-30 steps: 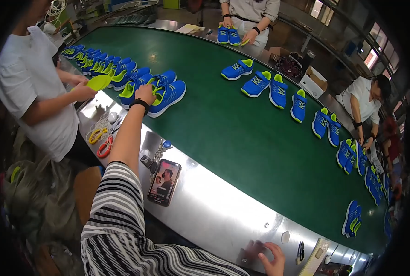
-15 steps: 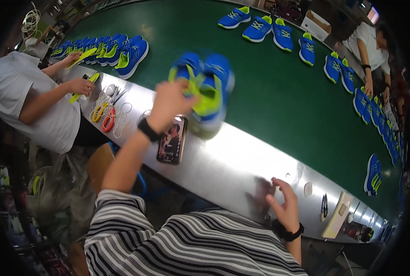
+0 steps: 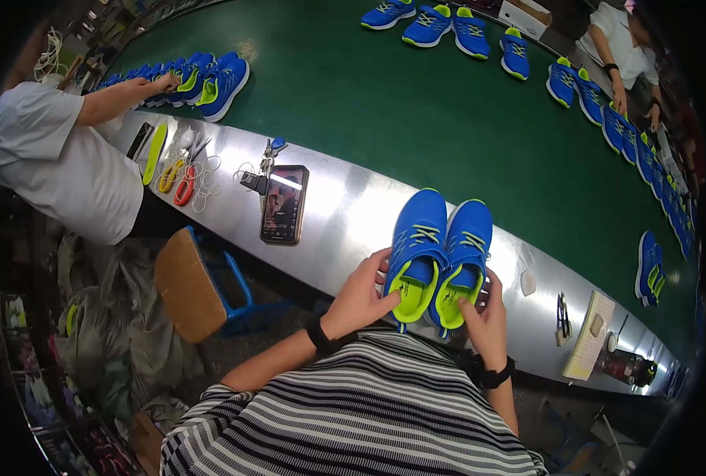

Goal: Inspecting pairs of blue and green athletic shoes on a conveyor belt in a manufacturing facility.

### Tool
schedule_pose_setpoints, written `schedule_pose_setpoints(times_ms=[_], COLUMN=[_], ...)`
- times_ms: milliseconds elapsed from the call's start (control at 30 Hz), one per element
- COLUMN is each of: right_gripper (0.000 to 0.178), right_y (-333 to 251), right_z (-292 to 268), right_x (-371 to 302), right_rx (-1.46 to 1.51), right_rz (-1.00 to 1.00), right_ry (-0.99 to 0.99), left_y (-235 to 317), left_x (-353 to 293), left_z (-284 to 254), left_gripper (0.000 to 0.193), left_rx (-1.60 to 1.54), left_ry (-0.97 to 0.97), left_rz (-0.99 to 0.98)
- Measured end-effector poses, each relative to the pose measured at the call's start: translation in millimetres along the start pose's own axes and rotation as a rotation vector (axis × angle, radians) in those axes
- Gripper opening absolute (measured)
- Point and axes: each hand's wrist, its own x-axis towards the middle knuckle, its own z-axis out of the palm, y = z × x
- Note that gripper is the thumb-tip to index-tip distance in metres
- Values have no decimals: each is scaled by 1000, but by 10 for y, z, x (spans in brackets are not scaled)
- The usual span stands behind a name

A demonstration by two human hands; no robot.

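Note:
Two blue sneakers with lime-green linings are held side by side close to my body, toes pointing away, above the metal table edge [image 3: 353,230]. My left hand [image 3: 362,297] grips the left sneaker [image 3: 418,230] at its heel, thumb inside the opening and fingers along the outer side. On the right sneaker [image 3: 470,238], my right hand [image 3: 487,321] has the same kind of hold, its thumb in the collar and its fingers round the outer side. Lime-green insoles show inside both sneakers. Both hands are closed on the heel ends.
A phone [image 3: 284,205], keys [image 3: 273,148], red-handled scissors [image 3: 185,186] and a lime insole [image 3: 155,154] lie left on the metal edge. Blue sneakers line the green belt [image 3: 329,95]. Co-workers stand at left [image 3: 67,151] and far right [image 3: 618,47]. A notepad [image 3: 591,337] lies right.
The sneakers have come from over the belt toward my body, and my right hand has taken hold too. The co-worker at left has put an insole down and reaches into the sneaker row.

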Motion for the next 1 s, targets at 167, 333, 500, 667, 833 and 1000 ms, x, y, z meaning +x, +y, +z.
schedule_pose_setpoints(times_ms=[167, 333, 500, 667, 833, 1000], right_gripper=[50, 40, 48, 72, 79, 79], right_y=[312, 573, 305, 46, -100, -166], right_z=[-114, -78, -24, 24, -115, -35], right_x=[29, -103, -56, 34, 30, 26], right_rx=[388, 639, 675, 268, -446, -341], right_rz=[-13, 150, 137, -385, -808, -795], right_ry=[-12, -18, -47, 232, 484, 493], left_y=[-94, 272, 168, 272, 365, 452], left_x=[39, 73, 123, 132, 75, 27], left_z=[-131, 5, -143, -199, -281, -168], left_gripper=[71, 68, 70, 72, 74, 75], left_rx=[-479, -771, -950, -374, 513, 431], left_ry=[-151, -263, -304, 212, 571, 586], left_rz=[-115, -239, -172, 314, 700, 667])
